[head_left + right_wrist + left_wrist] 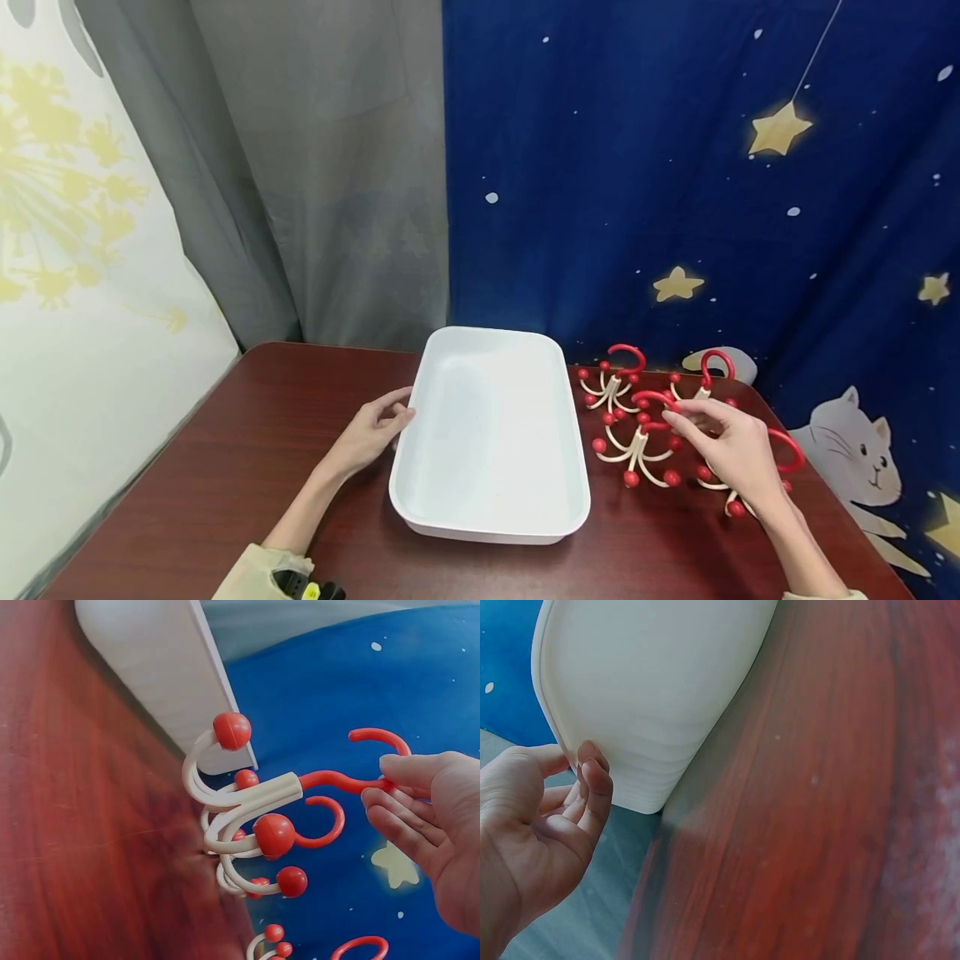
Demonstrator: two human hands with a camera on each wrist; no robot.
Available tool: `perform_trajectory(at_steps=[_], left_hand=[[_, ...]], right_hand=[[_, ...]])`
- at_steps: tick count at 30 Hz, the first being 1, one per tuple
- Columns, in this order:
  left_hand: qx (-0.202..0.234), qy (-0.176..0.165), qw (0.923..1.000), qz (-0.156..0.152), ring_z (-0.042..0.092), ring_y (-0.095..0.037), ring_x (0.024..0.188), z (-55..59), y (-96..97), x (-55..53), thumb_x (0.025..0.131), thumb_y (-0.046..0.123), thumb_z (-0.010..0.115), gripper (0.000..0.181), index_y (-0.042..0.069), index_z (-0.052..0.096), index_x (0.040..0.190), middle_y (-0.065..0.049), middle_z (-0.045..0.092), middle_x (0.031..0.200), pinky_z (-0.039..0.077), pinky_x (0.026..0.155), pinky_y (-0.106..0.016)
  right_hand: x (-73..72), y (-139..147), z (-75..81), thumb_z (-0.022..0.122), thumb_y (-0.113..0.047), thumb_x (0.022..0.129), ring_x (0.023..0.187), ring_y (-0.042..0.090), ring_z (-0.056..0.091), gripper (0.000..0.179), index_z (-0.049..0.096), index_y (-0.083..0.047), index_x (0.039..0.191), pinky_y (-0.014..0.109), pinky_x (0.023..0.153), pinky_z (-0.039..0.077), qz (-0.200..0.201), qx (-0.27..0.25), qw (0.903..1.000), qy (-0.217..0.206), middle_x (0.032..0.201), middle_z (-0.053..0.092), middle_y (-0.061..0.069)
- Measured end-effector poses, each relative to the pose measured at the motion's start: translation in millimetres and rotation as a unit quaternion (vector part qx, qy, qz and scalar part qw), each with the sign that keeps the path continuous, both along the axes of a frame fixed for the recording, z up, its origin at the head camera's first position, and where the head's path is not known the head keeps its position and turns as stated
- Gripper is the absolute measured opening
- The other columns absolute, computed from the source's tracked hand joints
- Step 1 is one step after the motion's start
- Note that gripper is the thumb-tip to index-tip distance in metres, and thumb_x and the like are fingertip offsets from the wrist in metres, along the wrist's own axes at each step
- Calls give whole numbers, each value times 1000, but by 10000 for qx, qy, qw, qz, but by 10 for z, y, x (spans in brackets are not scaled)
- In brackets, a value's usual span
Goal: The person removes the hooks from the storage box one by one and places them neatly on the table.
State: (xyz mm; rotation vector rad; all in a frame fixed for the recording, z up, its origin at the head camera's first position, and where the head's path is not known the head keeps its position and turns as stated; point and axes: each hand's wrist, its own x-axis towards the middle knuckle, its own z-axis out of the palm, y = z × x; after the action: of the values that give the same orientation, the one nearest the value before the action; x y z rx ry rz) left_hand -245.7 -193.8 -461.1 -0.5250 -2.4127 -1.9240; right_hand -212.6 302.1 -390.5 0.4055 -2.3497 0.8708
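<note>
A white rectangular tray [491, 433] lies on the table in front of me. My left hand [371, 433] pinches its left rim, thumb at the edge and fingertips against the outer wall, as the left wrist view shows. To the right, my right hand [735, 450] pinches the red curved hook of a multi-arm hanger [262, 791]. Its cream arms fan out downward and end in red balls. More hangers of the same kind stand around it: one behind left [613, 387], one behind right [717, 360], and one [787, 454] partly hidden by my right hand.
The dark red-brown table [247, 467] extends to the left of the tray. Its rounded right edge runs close beside the hangers. Behind it hang a grey curtain [352, 167] and a blue curtain [570, 208] with stars and a cat print. A white patterned cloth [97, 333] hangs at left.
</note>
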Motion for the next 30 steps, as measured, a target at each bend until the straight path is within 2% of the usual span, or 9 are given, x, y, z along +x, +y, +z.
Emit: perform_trajectory(at_steps=[4, 13, 20, 30], left_hand=[[14, 0, 10000, 4, 56, -13, 61, -6, 2, 1, 102, 9, 60, 51, -12, 41, 145, -14, 58, 92, 51, 59, -30], [58, -14, 10000, 18, 55, -14, 60, -14, 13, -4, 102, 9, 60, 51, -11, 42, 145, -14, 58, 91, 50, 59, -29], [32, -9, 10000, 35, 56, -15, 60, -11, 20, -1, 102, 9, 60, 51, -11, 42, 145, -14, 58, 91, 51, 59, -31], [33, -5, 10000, 34, 55, -16, 61, -16, 14, 5, 102, 9, 60, 51, -11, 42, 145, -14, 57, 90, 50, 60, -31]], right_hand=[[16, 5, -75, 84, -13, 83, 67, -5, 65, 14, 78, -14, 96, 14, 57, 44, 80, -63, 9999, -94, 80, 74, -7], [18, -23, -188, 85, -10, 81, 67, -5, 65, 17, 78, -14, 95, 12, 64, 46, 206, -19, 9998, 13, 80, 74, -6], [36, -20, -232, 84, -15, 83, 67, -7, 65, 13, 77, -15, 95, 12, 62, 44, 106, 0, 9997, -229, 79, 74, -7], [17, 45, -266, 79, -19, 89, 72, -1, 68, 12, 75, -13, 99, 12, 65, 45, 230, -3, 9975, -670, 81, 75, -7]])
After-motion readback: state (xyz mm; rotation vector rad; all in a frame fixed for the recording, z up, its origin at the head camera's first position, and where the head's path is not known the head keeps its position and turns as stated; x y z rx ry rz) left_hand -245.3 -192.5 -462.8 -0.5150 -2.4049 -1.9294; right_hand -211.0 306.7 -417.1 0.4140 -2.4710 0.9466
